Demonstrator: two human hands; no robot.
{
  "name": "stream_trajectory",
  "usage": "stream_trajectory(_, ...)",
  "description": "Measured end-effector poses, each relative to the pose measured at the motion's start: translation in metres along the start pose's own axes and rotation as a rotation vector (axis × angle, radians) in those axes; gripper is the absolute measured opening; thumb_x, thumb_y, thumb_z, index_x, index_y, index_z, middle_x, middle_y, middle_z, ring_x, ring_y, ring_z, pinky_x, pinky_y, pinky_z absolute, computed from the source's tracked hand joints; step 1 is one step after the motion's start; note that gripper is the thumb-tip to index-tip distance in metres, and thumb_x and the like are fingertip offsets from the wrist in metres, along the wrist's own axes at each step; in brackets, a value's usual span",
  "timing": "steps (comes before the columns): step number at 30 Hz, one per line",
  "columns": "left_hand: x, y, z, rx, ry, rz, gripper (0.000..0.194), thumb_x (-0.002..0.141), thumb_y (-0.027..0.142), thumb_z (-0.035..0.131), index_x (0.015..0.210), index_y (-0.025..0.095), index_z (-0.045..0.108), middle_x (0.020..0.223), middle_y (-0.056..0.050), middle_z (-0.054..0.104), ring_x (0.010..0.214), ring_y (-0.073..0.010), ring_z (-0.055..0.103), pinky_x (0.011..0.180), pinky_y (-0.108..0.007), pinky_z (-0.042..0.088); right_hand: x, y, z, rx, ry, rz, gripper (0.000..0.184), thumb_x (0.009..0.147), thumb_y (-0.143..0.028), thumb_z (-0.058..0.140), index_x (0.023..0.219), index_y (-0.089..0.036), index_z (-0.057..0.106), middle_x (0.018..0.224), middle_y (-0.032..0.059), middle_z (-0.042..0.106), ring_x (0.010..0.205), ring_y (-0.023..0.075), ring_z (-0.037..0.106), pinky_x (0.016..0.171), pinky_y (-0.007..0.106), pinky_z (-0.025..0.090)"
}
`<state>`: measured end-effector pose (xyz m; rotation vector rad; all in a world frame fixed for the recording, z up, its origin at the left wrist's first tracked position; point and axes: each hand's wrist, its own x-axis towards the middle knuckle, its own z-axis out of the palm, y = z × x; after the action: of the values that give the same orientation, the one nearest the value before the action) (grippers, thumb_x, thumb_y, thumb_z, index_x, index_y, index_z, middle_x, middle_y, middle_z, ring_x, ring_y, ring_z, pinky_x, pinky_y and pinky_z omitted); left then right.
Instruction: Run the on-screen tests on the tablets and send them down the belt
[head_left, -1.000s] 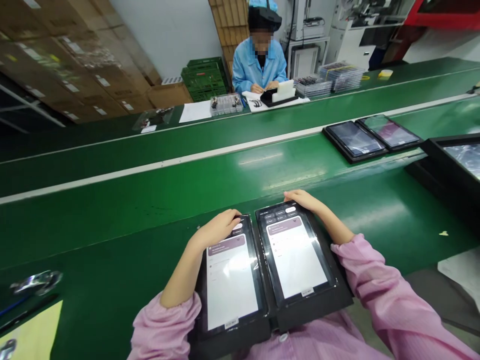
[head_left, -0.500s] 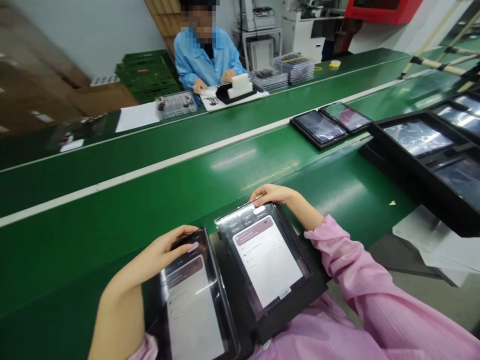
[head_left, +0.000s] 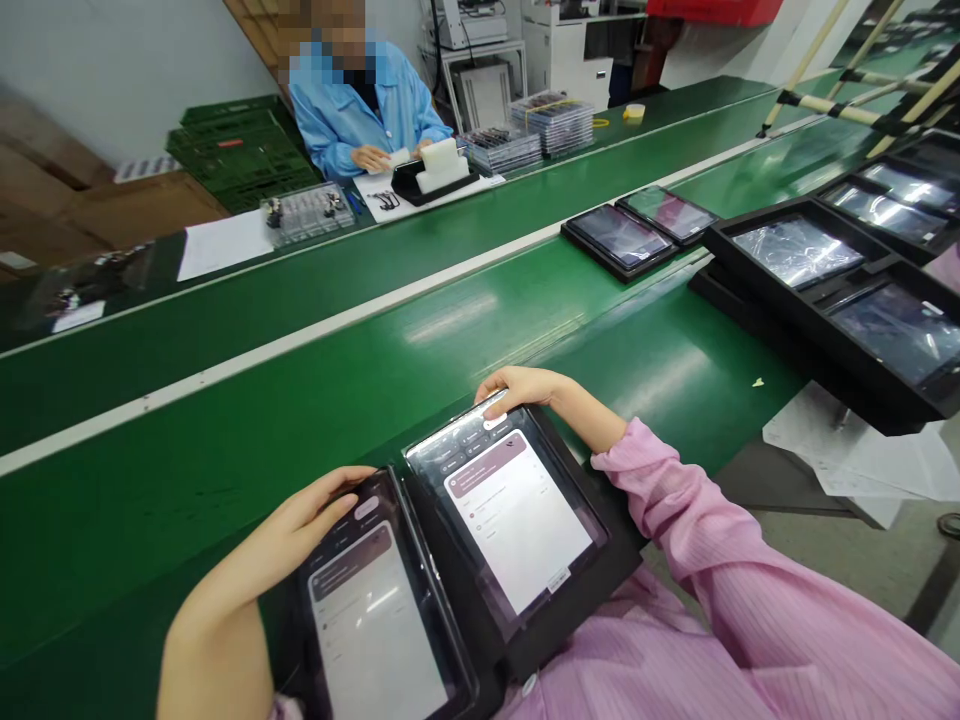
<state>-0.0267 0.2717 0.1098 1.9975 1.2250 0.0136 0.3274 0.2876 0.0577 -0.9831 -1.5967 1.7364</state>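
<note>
Pinching with nearly closed fingers, the left hand is holding the left tablet, the right hand the right tablet, at the tabletop's near edge; even pressure should be steadying both.

The left grip clasps the far end of one lit tablet, fingertips apparently hooked behind; the right grip pinches a second tablet likewise. Beyond both, across the table, is a co-worker; right of them, a black tray.
</note>
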Motion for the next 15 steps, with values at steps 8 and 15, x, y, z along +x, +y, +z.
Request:
stream_trajectory(8, 0.005, 0.001, 0.008, 0.134, 0.008, -0.020, 0.063, 0.089, 0.069, 0.036, 0.120, 0.023, 0.066, 0.126, -0.008, 0.068, 0.115, -0.0304, 0.063, 0.104, -0.043, 0.049, -0.002, -0.002, -0.008, -0.184, 0.018, -0.035, 0.073, 0.064, -0.085, 0.065, 0.078, -0.014, 0.067, 0.071, 0.0014, 0.061, 0.070, 0.0171, 0.056, 0.062, 0.025, 0.040)
stream_trajectory(15, -0.002, 0.009, 0.024, 0.256, -0.096, 0.050, 0.078, 0.073, 0.057, 0.069, 0.138, 0.018, 0.049, 0.131, -0.014, 0.061, 0.118, -0.0317, 0.061, 0.098, -0.039, 0.051, -0.012, -0.005, 0.004, -0.899, -0.002, 0.056, 0.070, 0.052, -0.062, 0.090, 0.100, -0.017, 0.066, 0.107, 0.0116, 0.064, 0.100, 0.0322, 0.059, 0.083, 0.038, 0.048)
